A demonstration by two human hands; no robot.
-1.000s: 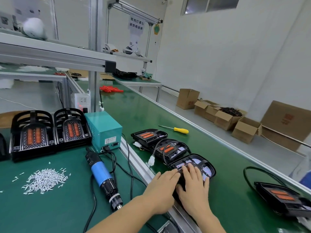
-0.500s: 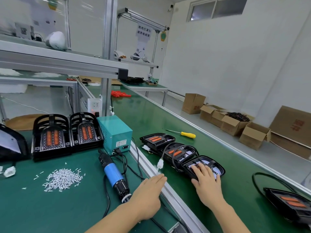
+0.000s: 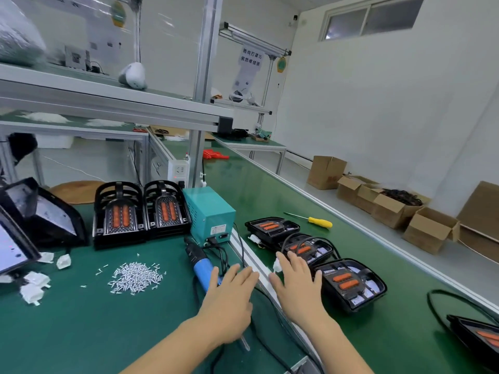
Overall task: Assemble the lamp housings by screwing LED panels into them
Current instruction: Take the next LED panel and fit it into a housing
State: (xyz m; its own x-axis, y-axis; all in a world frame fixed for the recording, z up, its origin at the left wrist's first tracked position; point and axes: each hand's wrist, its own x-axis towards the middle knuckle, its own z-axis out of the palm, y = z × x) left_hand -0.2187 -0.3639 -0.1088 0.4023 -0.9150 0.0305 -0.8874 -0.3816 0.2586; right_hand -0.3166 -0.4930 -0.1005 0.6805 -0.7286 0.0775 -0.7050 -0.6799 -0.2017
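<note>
Lying lengthwise, tip toward the viewer, the electric screwdriver (image 3: pixel 203 268) sits under the left hand (image 3: pixel 229 300); both hands' fingers spread.

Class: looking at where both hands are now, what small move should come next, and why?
Probably the left hand closes on the blue electric screwdriver lying under it: both hands are open and empty, the right hand beside the finished housings.

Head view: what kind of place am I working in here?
Most likely a factory assembly line: a long green conveyor belt carrying lamp housings, a pile of screws beside an electric screwdriver, and cardboard boxes along the wall.
</note>
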